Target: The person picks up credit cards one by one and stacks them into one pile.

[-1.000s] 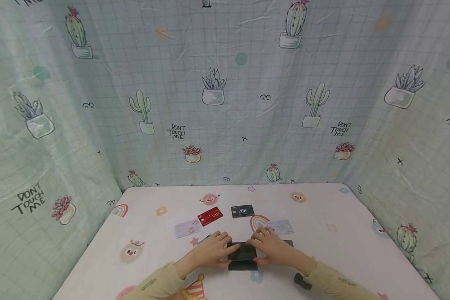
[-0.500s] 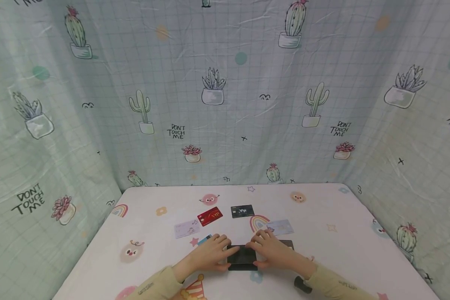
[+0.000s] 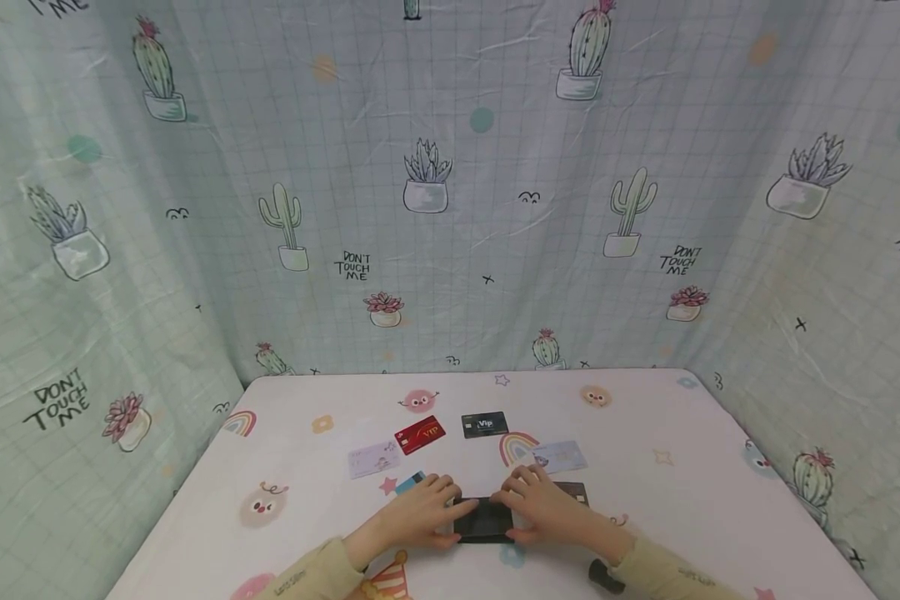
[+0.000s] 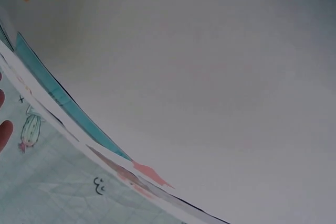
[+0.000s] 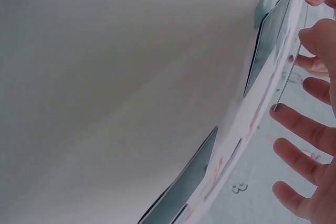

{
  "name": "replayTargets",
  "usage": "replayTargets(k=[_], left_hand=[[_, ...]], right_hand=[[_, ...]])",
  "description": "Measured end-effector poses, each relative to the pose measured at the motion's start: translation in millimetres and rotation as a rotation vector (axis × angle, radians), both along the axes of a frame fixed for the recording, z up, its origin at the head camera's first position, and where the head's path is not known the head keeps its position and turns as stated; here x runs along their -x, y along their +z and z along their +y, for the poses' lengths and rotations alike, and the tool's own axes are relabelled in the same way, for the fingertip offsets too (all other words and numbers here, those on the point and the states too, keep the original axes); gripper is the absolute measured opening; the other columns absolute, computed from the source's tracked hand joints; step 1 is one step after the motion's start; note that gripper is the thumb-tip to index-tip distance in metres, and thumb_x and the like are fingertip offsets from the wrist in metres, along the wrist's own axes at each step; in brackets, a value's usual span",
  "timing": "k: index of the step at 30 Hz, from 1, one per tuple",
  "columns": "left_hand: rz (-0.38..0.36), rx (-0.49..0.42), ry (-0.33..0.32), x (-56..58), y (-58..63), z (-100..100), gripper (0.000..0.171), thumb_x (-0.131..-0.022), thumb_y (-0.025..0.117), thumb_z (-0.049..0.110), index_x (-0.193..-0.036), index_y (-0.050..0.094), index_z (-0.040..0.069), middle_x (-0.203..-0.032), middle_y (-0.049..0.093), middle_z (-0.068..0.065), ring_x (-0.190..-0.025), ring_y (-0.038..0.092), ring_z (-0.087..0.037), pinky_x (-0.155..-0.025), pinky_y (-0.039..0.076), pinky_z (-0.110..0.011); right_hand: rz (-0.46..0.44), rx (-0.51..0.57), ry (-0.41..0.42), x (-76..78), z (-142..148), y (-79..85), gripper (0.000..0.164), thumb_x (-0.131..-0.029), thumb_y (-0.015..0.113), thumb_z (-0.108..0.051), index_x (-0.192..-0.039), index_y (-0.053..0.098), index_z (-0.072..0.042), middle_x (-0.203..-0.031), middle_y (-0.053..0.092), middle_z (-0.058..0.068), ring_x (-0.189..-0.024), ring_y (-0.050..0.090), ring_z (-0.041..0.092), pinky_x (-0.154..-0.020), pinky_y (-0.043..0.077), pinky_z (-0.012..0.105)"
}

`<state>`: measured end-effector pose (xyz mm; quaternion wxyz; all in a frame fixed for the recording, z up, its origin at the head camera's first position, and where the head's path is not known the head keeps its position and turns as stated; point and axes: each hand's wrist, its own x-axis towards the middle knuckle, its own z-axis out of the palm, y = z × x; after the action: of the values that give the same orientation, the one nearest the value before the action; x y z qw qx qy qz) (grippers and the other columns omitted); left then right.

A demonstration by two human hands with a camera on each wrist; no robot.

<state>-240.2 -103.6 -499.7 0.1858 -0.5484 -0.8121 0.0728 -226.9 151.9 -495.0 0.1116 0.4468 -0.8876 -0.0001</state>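
Low in the middle of the head view is a thin black card-like panel [image 3: 483, 518], with a darker strip along its near edge. My left hand [image 3: 418, 512] holds its left side, thumb toward me and fingers at the far edge. My right hand [image 3: 547, 510] grips the right side in the same way. In the right wrist view, the fingers [image 5: 304, 127] and thumb pinch a thin panel, seen edge-on above the table. Only a few fingertips [image 4: 4, 134] of the left hand show in its wrist view.
Several cards lie beyond and beside the hands: a blue card [image 3: 410, 482], a pale purple card [image 3: 373, 459], a red VIP card [image 3: 420, 434], a black Vip card [image 3: 484, 424], a pale blue card [image 3: 560, 457] and a dark card [image 3: 576, 492]. A small black object [image 3: 606, 576] sits near the right sleeve.
The panel's far edge has come down toward me, and the dark strip in front of it looks narrower. Both hands shift slightly toward me, and more of the blue card shows.
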Motion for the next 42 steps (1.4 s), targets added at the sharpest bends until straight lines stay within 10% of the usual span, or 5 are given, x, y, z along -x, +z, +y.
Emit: replayTargets(k=[42], left_hand=[[-0.048,0.086,0.019,1.1,-6.4,1.5,0.051,-0.081,0.052,0.053,-0.124,0.048,0.026,-0.097,0.058,0.007,-0.088,0.047,-0.008,-0.081,0.039,-0.021]], right_hand=[[-0.111,-0.026,-0.020,1.2,-2.3,-13.1,0.046,-0.080,0.056,-0.050,-0.119,0.048,-0.026,-0.108,0.053,-0.007,-0.104,0.045,0.017,-0.090,0.038,0.044]])
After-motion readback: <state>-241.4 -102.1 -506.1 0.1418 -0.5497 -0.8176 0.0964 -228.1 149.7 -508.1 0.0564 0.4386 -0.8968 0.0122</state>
